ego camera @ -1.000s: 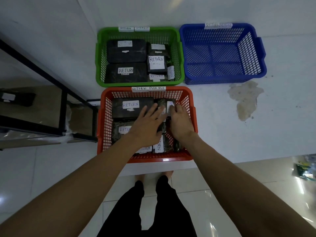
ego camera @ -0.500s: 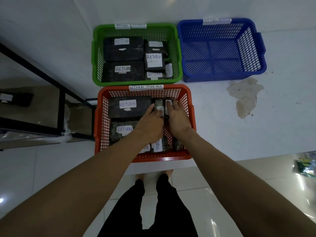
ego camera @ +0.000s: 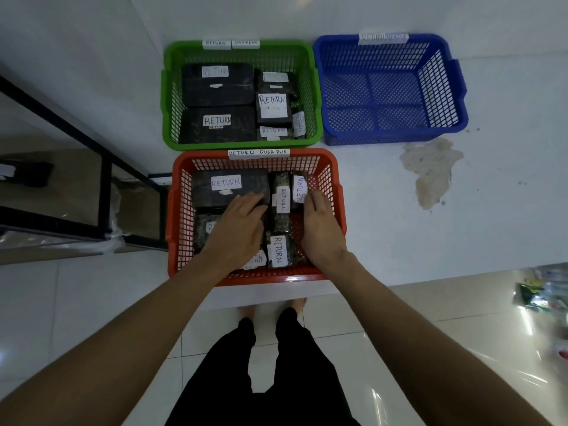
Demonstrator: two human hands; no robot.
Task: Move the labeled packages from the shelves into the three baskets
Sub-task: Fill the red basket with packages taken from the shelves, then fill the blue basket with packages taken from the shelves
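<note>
A red basket (ego camera: pixel 176 210) holds several dark packages with white RETURN labels. My left hand (ego camera: pixel 238 227) lies flat with straight fingers on the packages in its left half, fingertips on the large top package (ego camera: pixel 227 182). My right hand (ego camera: pixel 321 227) rests inside the basket's right side, fingers straight beside two narrow upright packages (ego camera: pixel 284 195). Behind it a green basket (ego camera: pixel 167 87) holds several more labeled packages. To the right stands a blue basket (ego camera: pixel 393 87) with nothing in it.
A black metal shelf frame (ego camera: pixel 104 167) stands at the left, with a dark package (ego camera: pixel 27 173) on a low shelf. The baskets sit on a white raised surface with a worn patch (ego camera: pixel 430 170). My legs (ego camera: pixel 264 364) stand on glossy tiles below.
My hands have drawn apart inside the red basket: the left slid left onto the large packages, the right moved toward the right wall, uncovering the narrow upright packages between them.
</note>
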